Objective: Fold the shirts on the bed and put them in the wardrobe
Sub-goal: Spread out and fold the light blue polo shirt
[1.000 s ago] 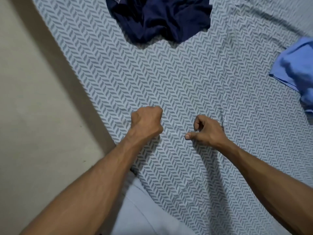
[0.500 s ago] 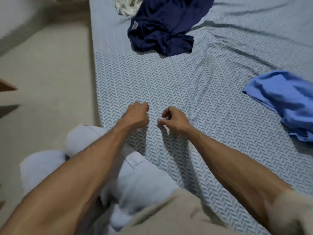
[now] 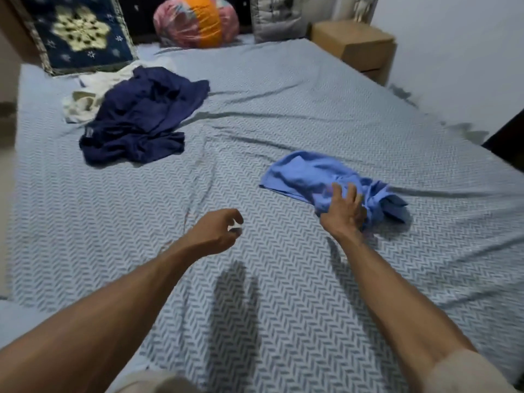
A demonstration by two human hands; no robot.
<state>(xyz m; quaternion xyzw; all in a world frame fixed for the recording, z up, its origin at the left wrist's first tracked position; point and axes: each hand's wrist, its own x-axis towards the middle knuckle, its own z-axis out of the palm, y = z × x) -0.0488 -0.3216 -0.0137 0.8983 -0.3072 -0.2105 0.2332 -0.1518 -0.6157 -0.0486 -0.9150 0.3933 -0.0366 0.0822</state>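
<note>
On bed (image 3: 283, 279): light-blue shirt (image 3: 306, 173) crumpled; right hand (image 3: 344, 214) fingers spread on it.

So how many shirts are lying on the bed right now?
3 that I can see. The light blue shirt lies under the right hand. The navy shirt is crumpled farther back on the left. A white garment, probably a shirt, is partly hidden beneath it.

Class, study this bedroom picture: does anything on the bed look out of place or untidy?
Yes. Three garments lie crumpled and unfolded on the bed: a navy shirt overlapping a white one, and a light blue shirt that the right hand reaches.
</note>
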